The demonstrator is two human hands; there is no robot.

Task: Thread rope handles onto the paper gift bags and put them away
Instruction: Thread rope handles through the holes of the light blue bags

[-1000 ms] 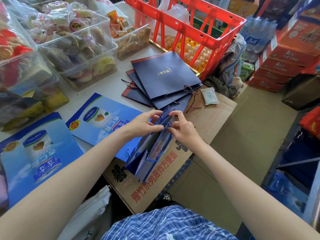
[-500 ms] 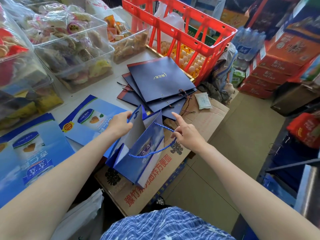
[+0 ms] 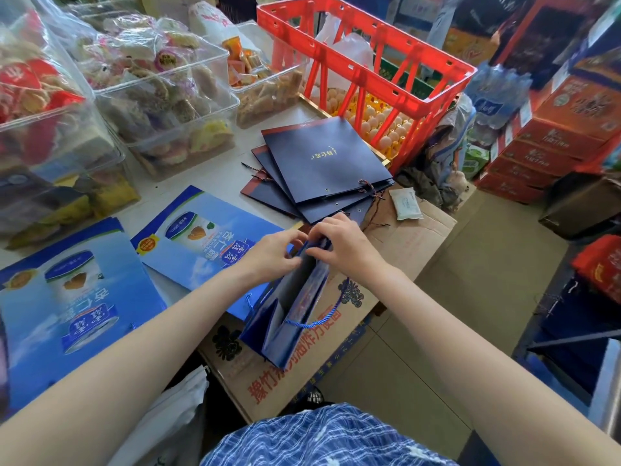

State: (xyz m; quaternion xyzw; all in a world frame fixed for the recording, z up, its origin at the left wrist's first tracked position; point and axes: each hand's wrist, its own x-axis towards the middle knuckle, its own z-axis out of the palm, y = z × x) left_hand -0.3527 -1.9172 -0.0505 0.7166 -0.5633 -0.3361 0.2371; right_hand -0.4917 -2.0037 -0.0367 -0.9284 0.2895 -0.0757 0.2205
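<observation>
Left hand (image 3: 274, 255) and right hand (image 3: 339, 242) pinch top edge of glossy blue paper bag (image 3: 289, 317) over cardboard box (image 3: 336, 331); twisted rope handle (image 3: 316, 319) hangs loose; open floor (image 3: 470, 280) at right.

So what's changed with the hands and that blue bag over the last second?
The right hand let go of the blue rope handle and rejoined the left hand at the top edge of the blue bag, pinching it nearly closed. The navy bag stack hasn't moved.
</observation>
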